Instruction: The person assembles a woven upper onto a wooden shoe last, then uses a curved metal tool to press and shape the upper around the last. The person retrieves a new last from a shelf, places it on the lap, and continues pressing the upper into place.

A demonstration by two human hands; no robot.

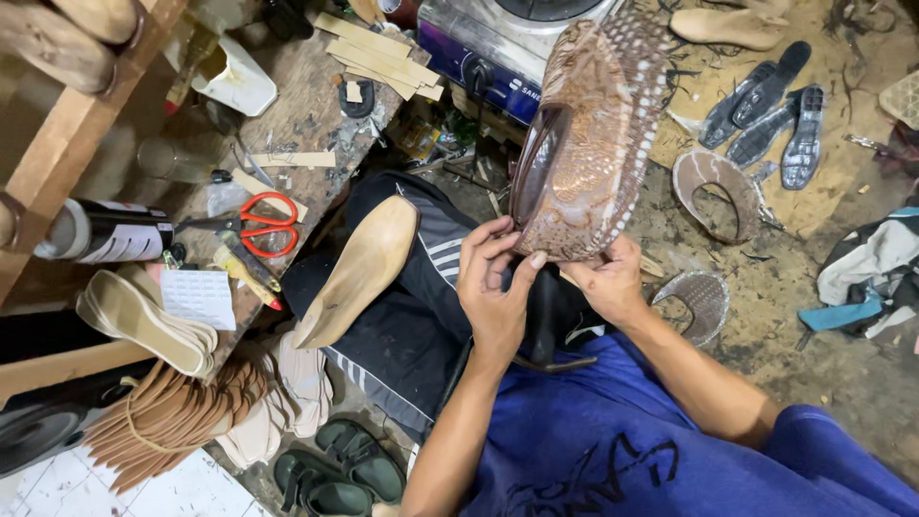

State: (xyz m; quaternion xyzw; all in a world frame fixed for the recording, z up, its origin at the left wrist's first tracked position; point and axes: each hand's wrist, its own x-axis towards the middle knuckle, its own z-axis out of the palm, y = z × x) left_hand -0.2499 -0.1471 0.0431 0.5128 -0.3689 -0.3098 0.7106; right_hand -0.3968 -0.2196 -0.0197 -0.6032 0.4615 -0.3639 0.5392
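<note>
Both my hands hold up a brown patterned shoe upper stretched over a form, its toe pointing away from me. My left hand grips its near end from the left, fingers curled over the edge. My right hand pinches the same end from the right and below. A bare wooden shoe last lies on my left thigh, over dark striped trousers.
The workbench at left carries red-handled scissors, a spray can, wood strips and a white container. Stacked insoles and soles sit lower left, green sandals below. Black soles and cut patterned pieces lie on the floor at right.
</note>
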